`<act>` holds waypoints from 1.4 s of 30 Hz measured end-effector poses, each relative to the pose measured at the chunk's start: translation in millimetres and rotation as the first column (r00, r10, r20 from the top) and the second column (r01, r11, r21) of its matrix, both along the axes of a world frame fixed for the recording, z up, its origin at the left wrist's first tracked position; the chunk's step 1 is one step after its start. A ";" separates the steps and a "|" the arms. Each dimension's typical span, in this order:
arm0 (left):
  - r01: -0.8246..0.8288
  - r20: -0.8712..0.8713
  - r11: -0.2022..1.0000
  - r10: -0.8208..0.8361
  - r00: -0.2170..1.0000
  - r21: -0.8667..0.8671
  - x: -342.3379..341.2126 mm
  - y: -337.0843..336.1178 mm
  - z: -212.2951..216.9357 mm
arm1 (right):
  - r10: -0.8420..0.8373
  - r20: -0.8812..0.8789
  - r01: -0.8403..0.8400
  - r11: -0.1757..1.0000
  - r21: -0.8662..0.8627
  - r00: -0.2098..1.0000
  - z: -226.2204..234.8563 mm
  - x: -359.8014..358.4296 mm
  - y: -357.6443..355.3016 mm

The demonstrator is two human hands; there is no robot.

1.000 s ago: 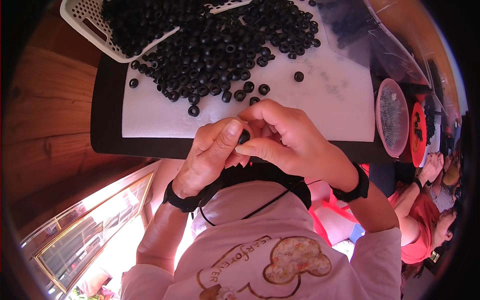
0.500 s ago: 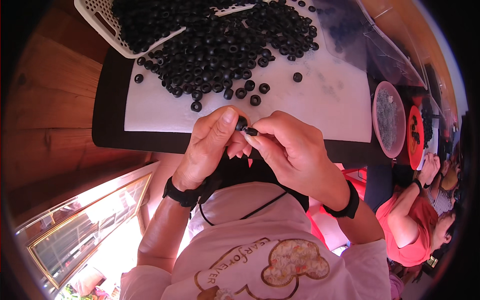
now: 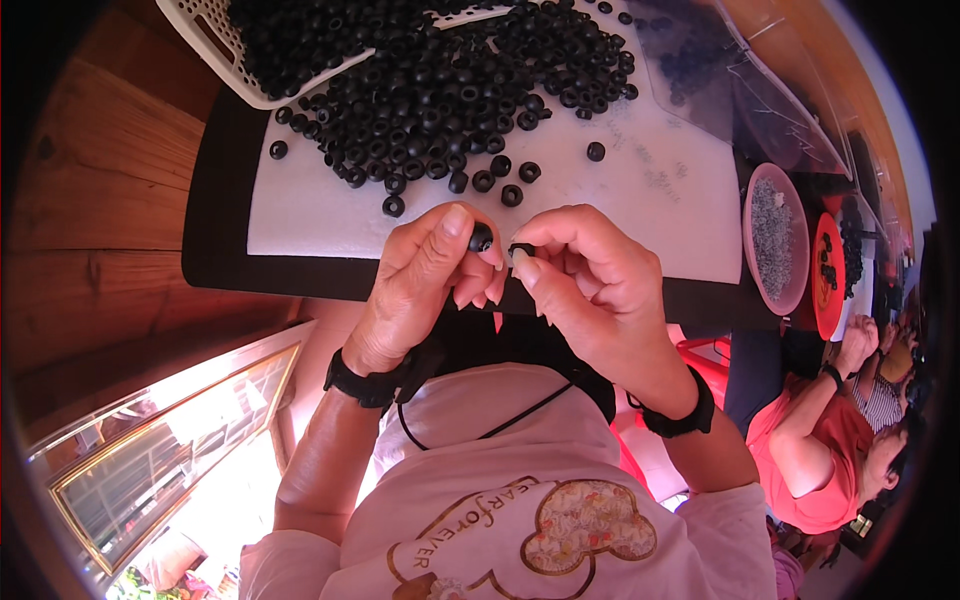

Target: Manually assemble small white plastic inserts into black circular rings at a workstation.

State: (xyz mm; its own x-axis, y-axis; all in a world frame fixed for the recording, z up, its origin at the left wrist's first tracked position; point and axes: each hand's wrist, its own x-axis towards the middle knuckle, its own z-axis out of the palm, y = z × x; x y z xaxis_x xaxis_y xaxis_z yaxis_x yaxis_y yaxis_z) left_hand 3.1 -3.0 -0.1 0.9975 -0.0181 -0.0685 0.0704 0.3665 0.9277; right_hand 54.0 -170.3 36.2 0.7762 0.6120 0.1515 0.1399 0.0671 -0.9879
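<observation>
In front of my chest, at the table's near edge, my left hand (image 3: pixel 410 285) pinches a round black bead-like part (image 3: pixel 481 237) between thumb and fingers, its holed face turned right. A short way to the right, my right hand (image 3: pixel 605 280) is closed with thumb and forefinger on a small black piece (image 3: pixel 521 249); its exact kind is too small to tell. The two pieces are apart. Beyond my hands, a heap of round black parts with holes (image 3: pixel 420 115) lies on a white sheet (image 3: pixel 320 215), several of them loose along its near side.
A white perforated basket (image 3: pixel 262 98) full of black parts stands at the far left. At right are a pink bowl (image 3: pixel 801 240) of small greyish bits, an orange-red bowl (image 3: pixel 826 318) and clear plastic (image 3: pixel 700 90). Another person in red (image 3: pixel 805 450) sits at the right.
My hands have drawn apart. The small black piece in my right hand, which was against the round part, has moved away to the right; my left hand keeps its hold.
</observation>
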 end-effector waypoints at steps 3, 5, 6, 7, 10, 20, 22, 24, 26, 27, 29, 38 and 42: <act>0.000 0.011 1.000 0.001 1.000 -0.017 0.3 0.0 -0.2 | 0.005 -0.079 -0.003 1.000 0.024 0.997 5.3 -1.1 -0.3; -0.001 0.014 1.000 0.001 1.000 -0.015 0.3 0.1 -1.2 | 0.013 -0.128 -0.007 0.999 0.044 0.992 6.0 -0.8 -1.2; -0.002 0.013 1.000 0.002 1.000 -0.015 0.0 0.1 -1.4 | 0.014 -0.144 -0.012 1.000 0.017 0.989 5.5 0.2 -3.3; -0.007 0.010 1.000 0.007 1.000 -0.003 -0.3 0.1 -1.3 | 0.016 -0.160 -0.018 1.000 -0.010 0.987 5.0 0.6 -4.4; -0.013 0.008 1.000 0.013 1.000 0.008 -0.1 -0.7 0.1 | -0.049 -0.122 0.054 0.997 0.045 0.991 -1.5 -3.2 0.3; -0.013 -0.019 1.000 0.013 1.000 -0.013 -1.3 -0.3 1.9 | -0.062 -0.157 0.065 0.998 0.016 0.986 -0.8 -7.0 -2.5; -0.001 -0.024 1.000 0.001 1.000 0.009 -1.9 -0.1 4.0 | -0.026 -0.092 0.023 0.999 -0.034 0.995 -0.9 -5.8 -4.5; 0.013 -0.030 0.999 -0.012 0.999 0.031 -2.1 -0.2 4.8 | -0.033 -0.051 0.030 0.998 -0.054 0.998 -2.2 -6.1 -4.3; 0.014 -0.045 0.999 -0.013 0.999 0.030 -1.4 -0.7 5.2 | -0.040 -0.010 0.039 0.996 -0.075 0.999 -1.5 -6.2 -3.9; 0.011 -0.047 0.999 -0.009 0.999 0.031 -1.7 -0.9 4.6 | -0.048 0.092 0.056 0.995 -0.086 0.995 -1.3 -6.5 -2.9; -0.008 -0.042 1.000 0.008 0.999 0.017 -2.4 -1.3 3.2 | -0.051 0.192 0.070 0.993 -0.094 0.980 -2.2 -6.6 0.3; -0.007 -0.062 1.000 0.007 0.998 0.001 -2.1 -2.1 2.4 | -0.086 0.372 0.113 0.992 -0.052 0.924 -5.3 -4.6 6.2; 0.007 -0.044 1.000 -0.006 0.999 0.015 -2.3 -2.6 3.3 | -0.082 0.444 0.125 0.990 -0.067 0.892 -5.4 -3.2 5.6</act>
